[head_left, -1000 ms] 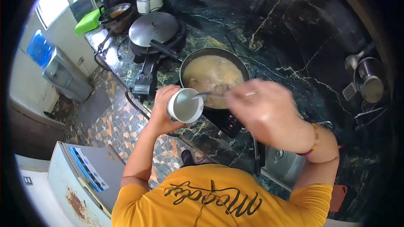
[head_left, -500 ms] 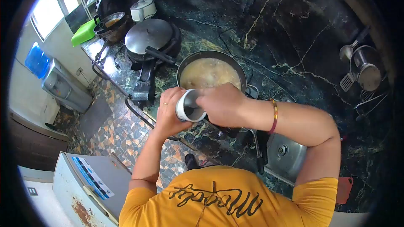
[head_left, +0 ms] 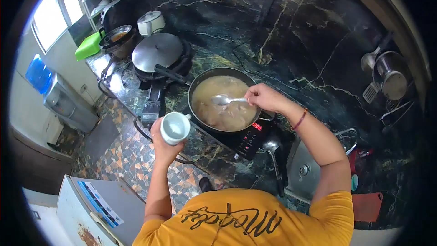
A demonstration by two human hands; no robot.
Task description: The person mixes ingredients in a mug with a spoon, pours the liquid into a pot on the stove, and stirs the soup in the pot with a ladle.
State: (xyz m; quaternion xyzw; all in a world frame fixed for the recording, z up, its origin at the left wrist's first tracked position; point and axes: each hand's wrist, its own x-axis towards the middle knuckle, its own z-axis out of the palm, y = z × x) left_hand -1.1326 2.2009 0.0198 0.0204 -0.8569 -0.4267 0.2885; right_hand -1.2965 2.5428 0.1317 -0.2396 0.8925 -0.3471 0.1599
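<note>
My left hand (head_left: 165, 146) is wrapped around a white mug (head_left: 175, 129), which tilts so that its pale inside faces me. My right hand (head_left: 265, 97) pinches the handle of a metal spoon (head_left: 222, 99). The spoon's bowl is over the cloudy, light-brown broth (head_left: 218, 116), at or just above its surface; I cannot tell which. Pale lumps show in the broth. A dark frying pan (head_left: 251, 83) holds it, standing on a black induction cooker (head_left: 248, 146) with a lit red display.
A ladle (head_left: 272, 148) lies right of the cooker, by the steel sink (head_left: 298, 177). Left of the pan stand a lidded pot (head_left: 157, 52), a white cooker (head_left: 151, 23) and a green container (head_left: 88, 45). Utensils (head_left: 393, 82) hang at right. A fridge (head_left: 86, 209) stands lower left.
My left hand has drawn the mug left, away from the pan. My right hand has left the mug's mouth and moved up and right, with the spoon now over the broth.
</note>
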